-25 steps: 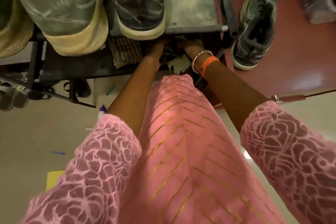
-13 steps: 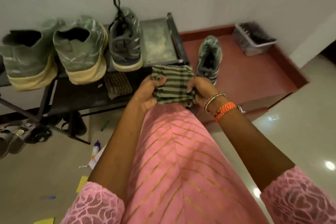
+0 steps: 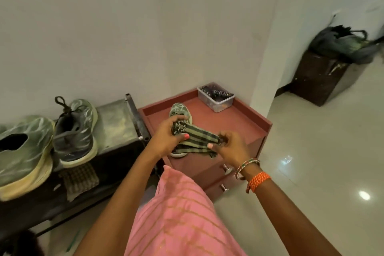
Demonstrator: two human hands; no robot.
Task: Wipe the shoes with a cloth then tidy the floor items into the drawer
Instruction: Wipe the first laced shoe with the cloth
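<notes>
We are readying the cloth, with the wiping not yet begun.

On the left, a pale green shoe [image 3: 25, 149] and a grey shoe [image 3: 75, 131] are sitting on the dark rack [image 3: 116, 122], with a second folded cloth [image 3: 80, 178] lying on the shelf below them. Our left hand [image 3: 166, 137] is gripping one bunched end of the striped cloth [image 3: 197, 139], and our right hand [image 3: 230, 147] is pinching the other end, so the cloth is stretching between them in the air above a third shoe [image 3: 179, 112], which is standing on the red drawer unit [image 3: 239, 118]. We are judging that the next move calls for gathering the cloth into one hand and steadying that shoe with the other. A clear tub [image 3: 216, 97] is sitting at the far corner.
</notes>
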